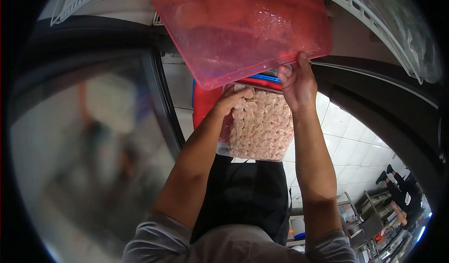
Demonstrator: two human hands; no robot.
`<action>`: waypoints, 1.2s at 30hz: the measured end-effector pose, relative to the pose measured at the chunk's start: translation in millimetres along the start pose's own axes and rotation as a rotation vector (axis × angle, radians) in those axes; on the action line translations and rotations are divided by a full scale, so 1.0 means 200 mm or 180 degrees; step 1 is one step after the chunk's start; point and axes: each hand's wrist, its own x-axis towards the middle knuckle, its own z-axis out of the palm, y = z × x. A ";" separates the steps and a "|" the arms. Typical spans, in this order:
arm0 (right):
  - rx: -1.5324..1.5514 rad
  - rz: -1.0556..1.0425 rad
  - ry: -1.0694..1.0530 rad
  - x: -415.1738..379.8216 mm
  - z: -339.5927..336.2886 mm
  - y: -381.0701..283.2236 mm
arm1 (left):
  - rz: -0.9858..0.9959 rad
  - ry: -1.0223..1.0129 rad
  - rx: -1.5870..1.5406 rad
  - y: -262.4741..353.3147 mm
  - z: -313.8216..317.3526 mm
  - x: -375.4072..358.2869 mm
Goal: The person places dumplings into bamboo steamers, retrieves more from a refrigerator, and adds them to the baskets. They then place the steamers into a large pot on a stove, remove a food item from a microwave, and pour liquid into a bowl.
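My left hand (230,102) is closed on the far left edge of a clear plastic tray (224,149), its fingertips by the food. Rows of pale pink, lumpy pieces (262,125), like raw minced meat, fill that tray. Above it, my right hand (300,87) pinches the near rim of a red see-through plastic tub or lid (243,29), thumb on top. The red piece is tilted, and blurry reddish shapes show through it. Behind the tray is an opaque red container (202,105) with a blue edge, partly hidden by my left hand.
White wire racks (374,22) curve along the top on both sides. A dark-framed glass door (163,99) with reflections stands at left, a dark panel (374,99) at right. White floor tiles (343,125) show below. Another person (402,195) and kitchen shelving (369,211) are at lower right.
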 end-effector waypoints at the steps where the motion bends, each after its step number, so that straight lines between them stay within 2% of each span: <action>1: 0.0012 0.0002 0.0022 0.03 -0.01 0.01 | -0.0143 -0.0028 -0.0444 0.01 -0.01 0.02; 2: 0.0017 0.0019 0.0071 0.05 -0.02 0.04 | -0.0315 -0.0026 -0.0898 0.01 -0.02 0.02; 6: -0.0014 0.0028 0.0008 -0.03 0.02 0.00 | -0.0006 -0.0021 -0.0651 -0.01 0.04 -0.04; 8: 0.0007 0.0009 -0.0008 -0.04 0.01 -0.02 | 0.1050 0.1154 0.0466 -0.13 0.05 0.02; 9: 0.0035 -0.0001 -0.0039 -0.04 0.01 -0.02 | 0.1050 0.1143 0.0465 -0.12 0.09 -0.02; 11: 0.0044 0.0005 -0.0067 -0.03 0.02 -0.04 | 0.1242 0.2233 0.1834 -0.08 0.18 -0.14; 12: 0.0050 0.0011 -0.0112 -0.03 0.02 -0.04 | 0.0848 0.2227 0.1299 -0.10 0.17 -0.16; 16: 0.0073 0.0033 -0.0124 0.00 0.00 -0.03 | 0.1093 0.2152 0.1119 -0.22 0.14 -0.19; 18: 0.0060 0.0045 -0.0096 0.00 0.00 -0.02 | 0.1283 0.1798 0.0187 -0.27 0.08 -0.07; 21: 0.0037 0.0073 -0.0134 -0.01 -0.01 -0.01 | 0.1072 0.1672 0.0179 -0.13 0.13 0.00; 23: 0.0018 0.0104 -0.0093 -0.03 0.00 0.00 | 0.1242 0.1674 0.0309 -0.14 0.12 0.01; 25: -0.0011 0.0094 -0.0061 -0.03 0.02 -0.01 | 0.1187 0.1991 0.2124 -0.09 0.14 -0.05; 26: 0.0013 0.0085 -0.0069 -0.04 0.02 -0.02 | 0.1194 0.1978 0.2119 -0.08 0.16 -0.09; 28: 0.0034 0.0055 -0.0060 -0.04 0.00 -0.04 | 0.1825 0.2076 0.2849 -0.08 0.18 -0.14; 34: 0.0025 0.0086 -0.0051 -0.02 0.02 -0.03 | 0.1558 0.2023 0.3251 -0.01 0.23 -0.18; 36: 0.0024 0.0092 -0.0033 -0.04 0.03 -0.04 | 0.1687 0.2125 0.3195 -0.01 0.26 -0.22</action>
